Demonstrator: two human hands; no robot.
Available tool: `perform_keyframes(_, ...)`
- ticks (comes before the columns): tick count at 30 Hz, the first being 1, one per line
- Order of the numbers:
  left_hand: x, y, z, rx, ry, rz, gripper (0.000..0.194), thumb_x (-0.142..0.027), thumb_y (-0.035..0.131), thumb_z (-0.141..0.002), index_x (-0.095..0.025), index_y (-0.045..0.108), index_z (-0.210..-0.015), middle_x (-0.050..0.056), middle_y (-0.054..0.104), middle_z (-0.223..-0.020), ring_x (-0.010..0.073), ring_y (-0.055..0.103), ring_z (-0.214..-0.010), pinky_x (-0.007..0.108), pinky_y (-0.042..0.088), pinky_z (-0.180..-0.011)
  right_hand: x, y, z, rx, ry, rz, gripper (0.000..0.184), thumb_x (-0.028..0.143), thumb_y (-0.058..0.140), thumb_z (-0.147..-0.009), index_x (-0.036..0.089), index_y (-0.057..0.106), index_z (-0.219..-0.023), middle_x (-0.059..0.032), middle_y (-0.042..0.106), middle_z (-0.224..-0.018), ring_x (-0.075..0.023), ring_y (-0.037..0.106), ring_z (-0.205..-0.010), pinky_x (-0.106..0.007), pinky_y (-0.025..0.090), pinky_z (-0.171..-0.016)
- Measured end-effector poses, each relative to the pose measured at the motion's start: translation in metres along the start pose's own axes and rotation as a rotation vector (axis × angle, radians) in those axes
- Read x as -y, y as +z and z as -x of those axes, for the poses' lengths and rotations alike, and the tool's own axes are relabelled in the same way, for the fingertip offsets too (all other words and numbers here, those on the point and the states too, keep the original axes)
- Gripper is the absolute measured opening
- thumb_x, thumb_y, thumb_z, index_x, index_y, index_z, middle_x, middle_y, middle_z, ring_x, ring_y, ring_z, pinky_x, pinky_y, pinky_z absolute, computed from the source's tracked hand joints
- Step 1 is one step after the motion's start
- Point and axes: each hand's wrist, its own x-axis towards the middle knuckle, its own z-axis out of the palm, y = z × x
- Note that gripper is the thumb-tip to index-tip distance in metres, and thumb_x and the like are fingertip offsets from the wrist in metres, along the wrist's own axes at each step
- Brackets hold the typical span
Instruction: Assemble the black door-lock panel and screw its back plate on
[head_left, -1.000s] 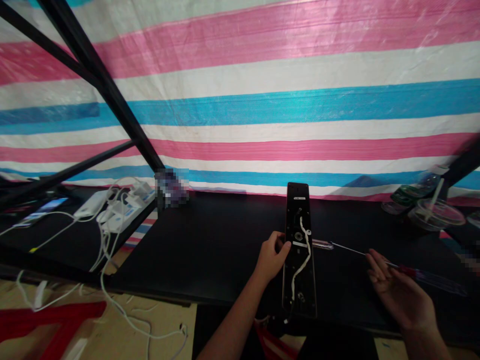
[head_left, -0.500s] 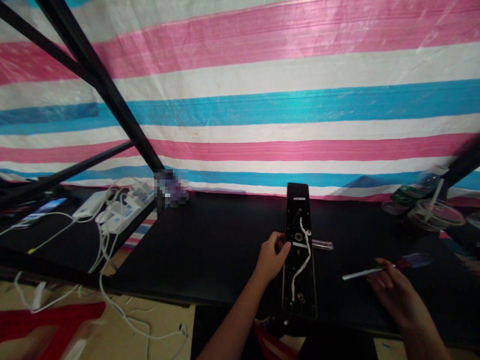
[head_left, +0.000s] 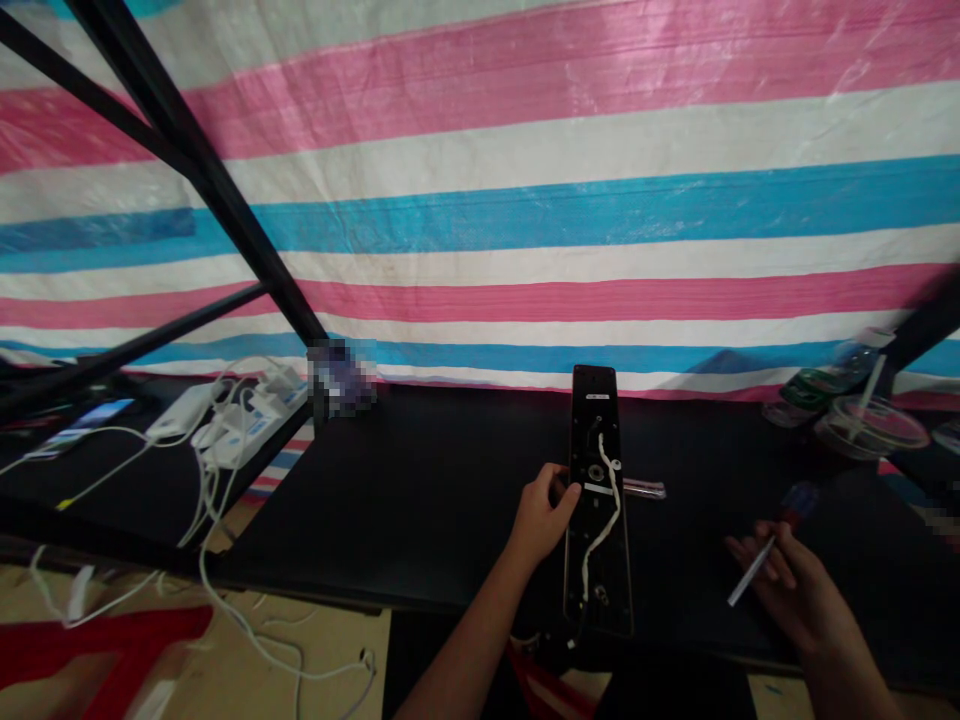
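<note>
A long black door lock panel point(head_left: 597, 540) lies back side up on the dark table, its near end at the front edge. A white cable point(head_left: 617, 505) runs down its back, and a shiny lever handle point(head_left: 646, 489) sticks out on its right side. My left hand point(head_left: 544, 515) grips the panel's left edge, thumb on top and fingers partly hidden. To the right, above the table, my right hand point(head_left: 795, 575) is closed around a screwdriver point(head_left: 752, 571). The screwdriver's metal shaft points down and left; its clear red-and-blue handle extends up behind the fingers.
At the back right stand a plastic bottle point(head_left: 806, 393) and a lidded plastic cup point(head_left: 870, 428) with a straw. On the left, a power strip point(head_left: 251, 430) with tangled white cables lies near a phone point(head_left: 82, 428). A black metal post point(head_left: 225, 210) slants before the striped sheet point(head_left: 570, 215).
In my right hand the screwdriver has turned, so its tip points more downward and toward me, and the fingers have shifted. My left hand and the door lock panel stay in place.
</note>
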Motion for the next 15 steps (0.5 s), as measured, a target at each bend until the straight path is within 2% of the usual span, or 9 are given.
perform_keyframes(2,0.000,0.000,0.000,0.003,0.000,0.000,0.031,-0.045,0.055,-0.092,-0.018,0.063,-0.106,-0.003,0.058,-0.071,0.0148,0.056,-0.067,0.027,0.043,-0.067,0.002,0.008,0.004,-0.008,-0.024,0.002,0.039,0.043,0.088,-0.065,0.023,0.073,-0.095,0.0086,0.054,-0.048,-0.0119,0.059,-0.051,-0.036,0.058,-0.091)
perform_keyframes(3,0.000,0.000,0.000,0.002,0.002,0.002,0.031,-0.045,0.055,-0.092,-0.018,0.063,-0.106,-0.003,0.059,-0.072,0.0148,0.056,-0.068,0.027,0.043,-0.067,0.003,0.013,0.006,-0.010,-0.042,-0.004,0.044,0.040,0.088,-0.065,0.026,0.072,-0.103,0.0058,0.065,-0.060,-0.0154,0.067,-0.064,-0.038,0.057,-0.092)
perform_keyframes(4,0.000,0.000,0.000,0.002,0.003,0.003,0.031,-0.045,0.055,-0.092,-0.018,0.063,-0.106,-0.002,0.059,-0.072,0.0148,0.056,-0.068,0.026,0.043,-0.067,0.004,0.018,0.008,-0.012,-0.062,-0.011,0.048,0.038,0.087,-0.065,0.030,0.071,-0.110,0.0026,0.074,-0.079,-0.0197,0.072,-0.081,-0.040,0.056,-0.093)
perform_keyframes(5,0.000,0.000,0.000,0.001,0.005,0.004,0.031,-0.044,0.055,-0.092,-0.018,0.063,-0.106,-0.002,0.059,-0.072,0.0147,0.056,-0.068,0.026,0.043,-0.066,0.005,0.023,0.010,-0.015,-0.083,-0.019,0.051,0.037,0.085,-0.067,0.034,0.069,-0.115,0.0003,0.077,-0.101,-0.0236,0.072,-0.099,-0.042,0.055,-0.095)
perform_keyframes(7,-0.001,0.000,0.000,0.001,0.004,0.004,0.030,-0.044,0.055,-0.092,-0.018,0.063,-0.105,-0.003,0.059,-0.072,0.0145,0.056,-0.067,0.026,0.043,-0.066,0.006,0.029,0.013,-0.020,-0.118,-0.023,0.050,0.040,0.079,-0.072,0.040,0.066,-0.121,0.0004,0.065,-0.137,-0.0276,0.061,-0.125,-0.045,0.054,-0.097)
perform_keyframes(8,-0.001,-0.001,0.000,0.000,0.003,0.002,0.030,-0.044,0.055,-0.092,-0.018,0.063,-0.105,-0.003,0.058,-0.071,0.0145,0.056,-0.067,0.026,0.043,-0.067,0.006,0.031,0.014,-0.027,-0.128,-0.017,0.049,0.042,0.076,-0.075,0.042,0.065,-0.122,0.0018,0.058,-0.146,-0.0280,0.055,-0.132,-0.045,0.053,-0.097)
perform_keyframes(11,-0.001,-0.001,0.000,-0.002,0.001,-0.002,0.030,-0.044,0.056,-0.092,-0.018,0.063,-0.106,-0.003,0.058,-0.071,0.0143,0.056,-0.067,0.026,0.043,-0.067,0.008,0.034,0.017,-0.029,-0.114,0.017,0.050,0.044,0.074,-0.074,0.041,0.066,-0.123,0.0035,0.047,-0.155,-0.0290,0.044,-0.142,-0.044,0.054,-0.097)
perform_keyframes(15,0.000,-0.001,0.000,0.001,-0.003,-0.001,0.031,-0.045,0.055,-0.092,-0.018,0.063,-0.105,-0.003,0.058,-0.070,0.0143,0.055,-0.066,0.026,0.043,-0.067,0.013,0.038,0.019,-0.022,-0.097,0.037,0.058,0.034,0.077,-0.068,0.040,0.066,-0.126,0.0028,0.048,-0.155,-0.0286,0.042,-0.144,-0.041,0.055,-0.096)
